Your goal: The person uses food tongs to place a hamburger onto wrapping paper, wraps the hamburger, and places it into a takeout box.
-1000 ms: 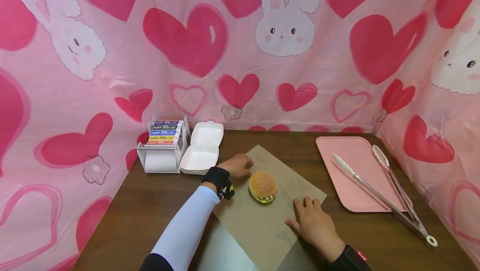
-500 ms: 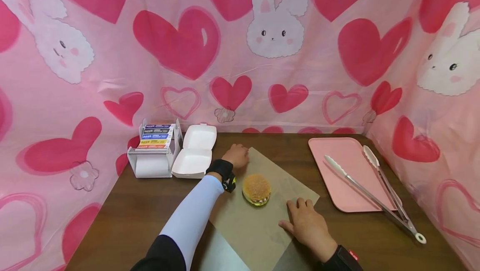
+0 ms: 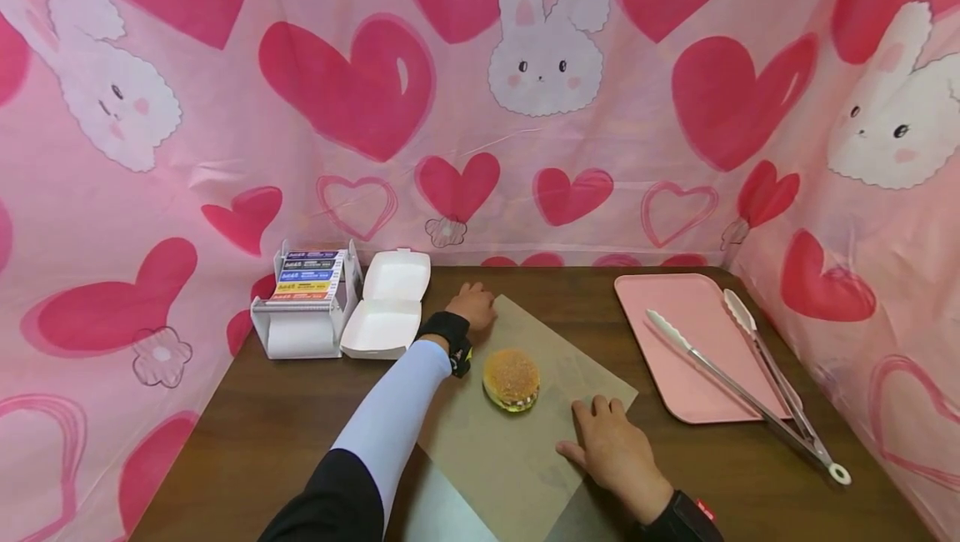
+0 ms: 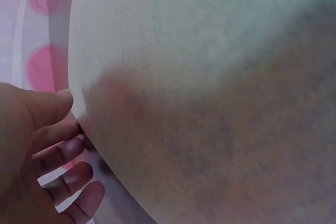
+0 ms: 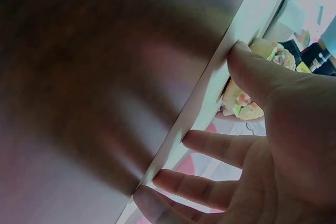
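Note:
A sesame-bun hamburger (image 3: 512, 379) sits on a brown sheet of wrapping paper (image 3: 517, 459), laid diagonally on the table. At the paper's far left edge, near its back corner, is my left hand (image 3: 471, 308). In the left wrist view its relaxed fingers (image 4: 84, 200) curve by the paper's edge, the thumb apart from the index finger. My right hand (image 3: 617, 449) rests on the paper's right side with fingers spread. The right wrist view shows those fingertips (image 5: 197, 139) touching the surface, the burger beyond. Neither hand holds the burger.
Left at the back, an opened white clamshell box (image 3: 381, 327) stands beside a white holder (image 3: 303, 335) with colourful labelled strips. A pink tray (image 3: 671, 375) is on the right, metal tongs (image 3: 738, 389) lying across it. A pale sheet (image 3: 450, 502) shows beneath the paper.
My left hand has moved forward along the paper's left edge toward the back corner. The right hand and burger keep their places on the paper. The head view has shifted slightly.

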Action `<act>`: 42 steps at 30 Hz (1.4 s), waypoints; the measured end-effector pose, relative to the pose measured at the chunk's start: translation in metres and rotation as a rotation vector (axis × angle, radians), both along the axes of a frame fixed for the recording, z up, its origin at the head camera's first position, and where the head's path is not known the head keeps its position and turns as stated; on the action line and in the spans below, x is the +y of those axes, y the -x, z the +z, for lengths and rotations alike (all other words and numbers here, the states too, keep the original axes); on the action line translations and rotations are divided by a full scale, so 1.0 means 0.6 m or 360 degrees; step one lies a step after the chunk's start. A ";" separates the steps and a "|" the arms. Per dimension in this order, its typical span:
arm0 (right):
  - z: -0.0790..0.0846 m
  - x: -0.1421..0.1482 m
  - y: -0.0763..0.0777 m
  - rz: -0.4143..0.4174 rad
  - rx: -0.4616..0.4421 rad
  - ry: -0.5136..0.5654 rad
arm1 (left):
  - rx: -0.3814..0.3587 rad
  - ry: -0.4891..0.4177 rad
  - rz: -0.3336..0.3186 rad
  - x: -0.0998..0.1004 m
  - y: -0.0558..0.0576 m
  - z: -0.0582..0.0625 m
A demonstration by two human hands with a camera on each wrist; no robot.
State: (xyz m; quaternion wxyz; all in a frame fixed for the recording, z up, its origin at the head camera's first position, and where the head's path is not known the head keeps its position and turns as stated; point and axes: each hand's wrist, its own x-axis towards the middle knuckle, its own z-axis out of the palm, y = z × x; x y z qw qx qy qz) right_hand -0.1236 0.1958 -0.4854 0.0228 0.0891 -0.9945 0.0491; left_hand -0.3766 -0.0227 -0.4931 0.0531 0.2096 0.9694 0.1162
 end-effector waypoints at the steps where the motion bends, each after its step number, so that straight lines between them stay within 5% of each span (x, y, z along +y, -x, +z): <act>1: 0.000 0.000 0.000 0.0001 0.0004 -0.0002 | 0.0012 0.0009 0.0004 0.001 0.001 0.001; 18: -0.002 -0.007 -0.005 0.0012 -0.0014 -0.0012 | 0.0085 -0.0058 0.0034 0.006 -0.005 -0.004; 31: 0.001 -0.006 -0.002 0.0011 -0.0040 -0.0039 | -0.0221 -0.0518 0.0160 0.007 -0.004 0.038; 36: 0.000 -0.004 -0.002 0.0017 -0.0029 -0.0030 | -0.0187 -0.0574 0.0116 0.004 -0.004 0.046; 42: -0.001 0.000 -0.001 0.0012 0.0008 -0.0008 | 0.0015 -0.0597 -0.0090 0.001 -0.004 0.056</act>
